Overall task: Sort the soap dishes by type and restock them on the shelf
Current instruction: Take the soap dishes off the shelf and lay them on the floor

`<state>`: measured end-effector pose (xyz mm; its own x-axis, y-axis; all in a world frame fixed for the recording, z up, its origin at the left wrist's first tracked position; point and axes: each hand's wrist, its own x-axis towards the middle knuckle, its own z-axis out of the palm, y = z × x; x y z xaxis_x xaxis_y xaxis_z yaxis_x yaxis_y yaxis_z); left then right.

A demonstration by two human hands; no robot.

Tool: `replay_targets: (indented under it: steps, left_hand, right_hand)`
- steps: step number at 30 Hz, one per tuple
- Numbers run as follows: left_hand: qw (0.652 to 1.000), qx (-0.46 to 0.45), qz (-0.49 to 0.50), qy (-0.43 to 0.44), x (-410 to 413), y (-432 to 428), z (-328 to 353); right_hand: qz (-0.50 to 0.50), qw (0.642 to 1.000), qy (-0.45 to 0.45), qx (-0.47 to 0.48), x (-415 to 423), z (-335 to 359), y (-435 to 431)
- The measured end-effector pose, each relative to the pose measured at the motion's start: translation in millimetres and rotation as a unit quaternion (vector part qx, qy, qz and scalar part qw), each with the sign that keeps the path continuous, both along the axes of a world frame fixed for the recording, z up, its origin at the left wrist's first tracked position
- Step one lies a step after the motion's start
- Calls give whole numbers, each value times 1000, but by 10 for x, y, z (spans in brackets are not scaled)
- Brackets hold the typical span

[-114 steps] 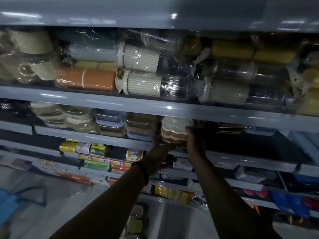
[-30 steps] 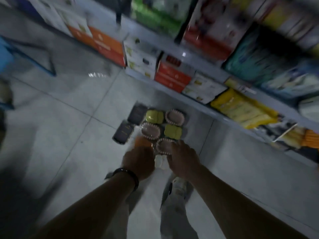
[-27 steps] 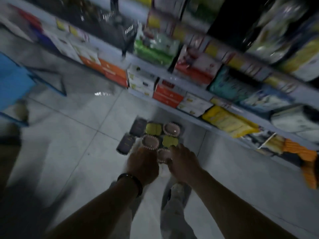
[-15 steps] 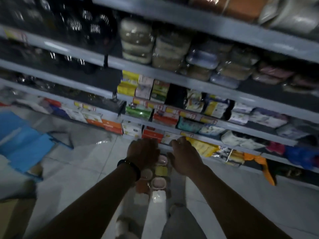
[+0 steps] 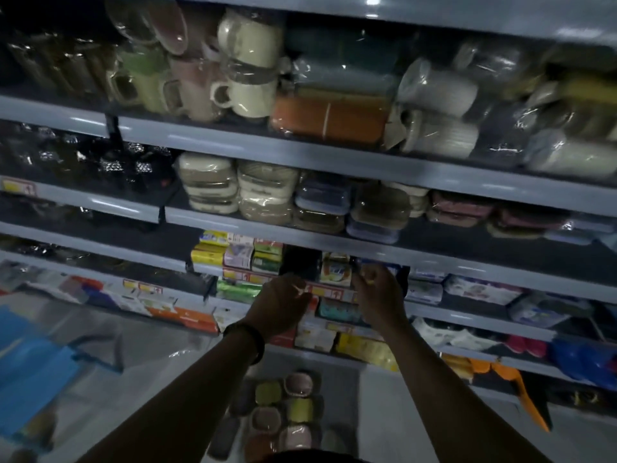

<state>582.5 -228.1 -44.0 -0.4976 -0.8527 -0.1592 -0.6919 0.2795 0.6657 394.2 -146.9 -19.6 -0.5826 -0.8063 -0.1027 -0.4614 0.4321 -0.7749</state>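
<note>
Far left of the left hand I see a blue bag (image 5: pixel 30 372) lying on the floor (image 5: pixel 143 379). The left hand (image 5: pixel 280 307) is raised in front of the shelving, its back toward me and its fingers curled under, with a dark wristband (image 5: pixel 247 340) on the wrist. I cannot tell whether it holds anything. Small boxes (image 5: pixel 233 253) sit just above it. Below and between the 2 hands, loose soap dishes (image 5: pixel 287 412) lie clustered on the floor, green, pink and dark ones side by side. Above both hands, stacks of wrapped soap dishes (image 5: pixel 267 192) fill a grey shelf (image 5: pixel 334 238), and 1 level higher are wrapped mugs (image 5: pixel 247 78). The right hand (image 5: pixel 380 300) is level with the left, near it but apart, with its fingers curled in tight. I cannot tell whether it grips something.
</note>
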Motion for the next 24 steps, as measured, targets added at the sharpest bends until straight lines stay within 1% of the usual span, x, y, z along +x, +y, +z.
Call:
replay_targets:
  steps: [2, 4, 6, 9, 12, 14, 17, 20, 24]
  left_hand:
    - [999, 40, 8, 22, -338, -73, 83]
    - [995, 72, 9, 68, -646, -163, 94]
    - [978, 137, 44, 149, -928, -217, 152]
    - [945, 220, 105, 219, -1304, -274, 260]
    - [920, 254, 101, 280, -1565, -333, 297]
    - [920, 259, 109, 274, -1662, -387, 254]
    - [921, 264, 115, 263, -1799, -408, 211]
    - [914, 277, 135, 263, -1927, -408, 165]
    - [903, 295, 141, 278, -2010, -389, 154]
  right_hand:
    - [-63, 997, -50, -17, -351, -31, -129]
    - [-109, 990, -88, -27, -686, -131, -270]
    - [-132, 981, -134, -43, -1030, -337, -419]
    - [-160, 960, -209, -92, -1398, -508, -618]
    - [-171, 938, -280, -114, -1500, -379, -726]
    - [-156, 933, -306, -108, -1514, -286, -770]
    - [-138, 921, -341, -126, -1611, -425, -884]
    - [-116, 925, -340, -123, -1635, -408, -939]
    - [-122, 918, -364, -103, -1496, 67, -836]
